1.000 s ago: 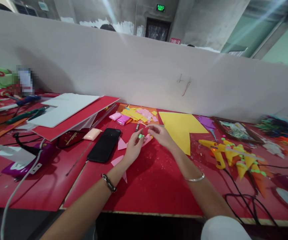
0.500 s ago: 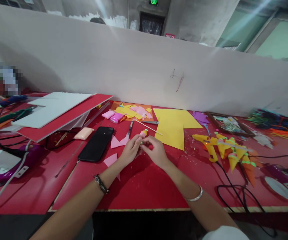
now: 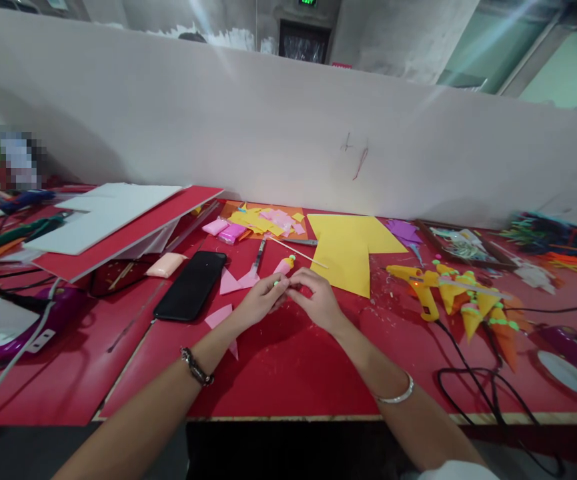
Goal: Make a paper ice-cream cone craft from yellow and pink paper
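Note:
My left hand (image 3: 261,298) is closed, its thumb and fingertips pinching a small light-green ball (image 3: 277,283). My right hand (image 3: 317,298) is also closed, with fingertips pressed together close against the left fingers; whatever they hold is hidden. Just beyond my hands lies a small pink cone (image 3: 283,267) with a yellow and green top. Left of it are cut pink paper pieces (image 3: 233,283) and a craft knife (image 3: 259,255). A thin stick (image 3: 301,251) rests behind, its right end on a yellow sheet (image 3: 343,263).
A black phone (image 3: 191,287) and a pack of peach clay (image 3: 167,265) lie left. Rightward are a yellow glue gun (image 3: 421,287), several yellow cones (image 3: 471,317) and looped black cable (image 3: 473,377). White boards (image 3: 108,217) are stacked back left; a low partition (image 3: 268,133) stands behind.
The green ball has moved slightly left with my left hand's fingertips. My right hand has turned a little, and more of the pink cone shows beyond my hands.

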Action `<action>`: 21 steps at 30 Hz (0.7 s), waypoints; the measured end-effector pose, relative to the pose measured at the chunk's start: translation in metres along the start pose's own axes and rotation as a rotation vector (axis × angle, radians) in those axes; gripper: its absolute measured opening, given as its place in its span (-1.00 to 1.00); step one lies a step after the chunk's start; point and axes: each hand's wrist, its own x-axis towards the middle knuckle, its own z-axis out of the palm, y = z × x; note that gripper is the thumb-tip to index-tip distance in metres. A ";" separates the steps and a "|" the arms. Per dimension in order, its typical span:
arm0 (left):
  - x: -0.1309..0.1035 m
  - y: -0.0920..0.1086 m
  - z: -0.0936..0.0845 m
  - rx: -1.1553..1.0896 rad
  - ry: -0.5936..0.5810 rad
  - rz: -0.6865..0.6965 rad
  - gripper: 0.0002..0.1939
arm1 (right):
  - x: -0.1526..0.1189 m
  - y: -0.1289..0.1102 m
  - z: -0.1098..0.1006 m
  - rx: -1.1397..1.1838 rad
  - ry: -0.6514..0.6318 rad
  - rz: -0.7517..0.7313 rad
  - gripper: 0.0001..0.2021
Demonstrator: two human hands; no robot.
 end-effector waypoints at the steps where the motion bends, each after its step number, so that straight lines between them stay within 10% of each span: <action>1: 0.000 0.000 0.000 -0.005 -0.013 -0.003 -0.67 | 0.000 0.000 0.000 -0.011 0.001 -0.005 -0.93; 8: 0.001 -0.002 -0.002 -0.002 -0.032 -0.018 -0.70 | -0.002 0.003 0.004 -0.039 0.119 0.008 -0.92; 14: 0.003 0.002 -0.008 0.078 0.135 0.078 -0.83 | 0.004 0.035 -0.015 0.398 0.493 0.314 -0.86; 21: 0.010 -0.012 -0.019 0.666 0.371 0.180 -0.75 | 0.003 0.045 -0.006 0.503 0.406 0.394 -0.78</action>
